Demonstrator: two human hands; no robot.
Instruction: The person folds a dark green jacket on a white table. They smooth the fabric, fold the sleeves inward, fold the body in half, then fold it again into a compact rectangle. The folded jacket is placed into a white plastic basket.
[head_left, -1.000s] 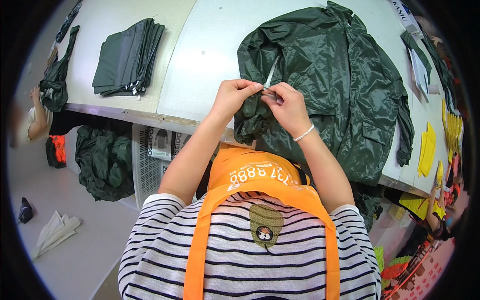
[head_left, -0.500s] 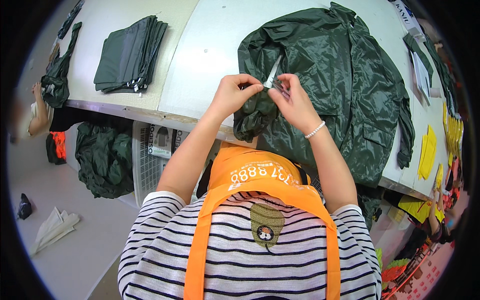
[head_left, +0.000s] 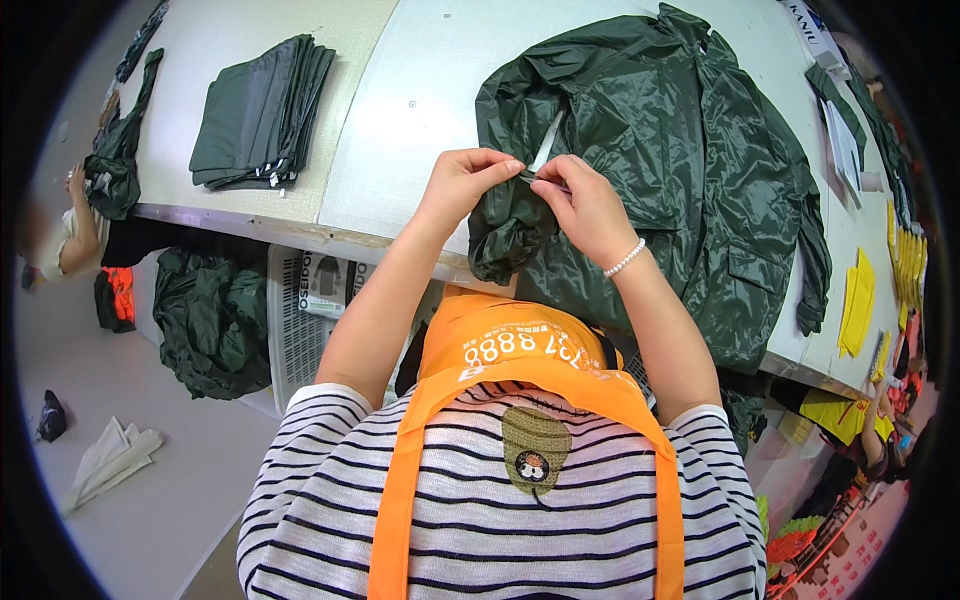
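Observation:
A dark green shiny rain jacket [head_left: 660, 150] lies spread on the white table [head_left: 420, 90], one part hanging over the near edge. My left hand [head_left: 465, 185] and my right hand [head_left: 580, 205] meet above its bunched lower part. Both pinch a narrow pale strip [head_left: 545, 145] that runs up from my fingertips across the jacket. A white bead bracelet circles my right wrist.
A stack of folded dark green pieces [head_left: 262, 112] sits at the table's left. A white plastic crate [head_left: 310, 310] and a heap of green fabric [head_left: 210, 315] stand under the table. Yellow items [head_left: 858, 305] lie at the right. Another person [head_left: 70, 225] sits far left.
My hands have shifted slightly along the jacket, and the pale strip now stands up straighter from my fingertips. The jacket itself stays in place.

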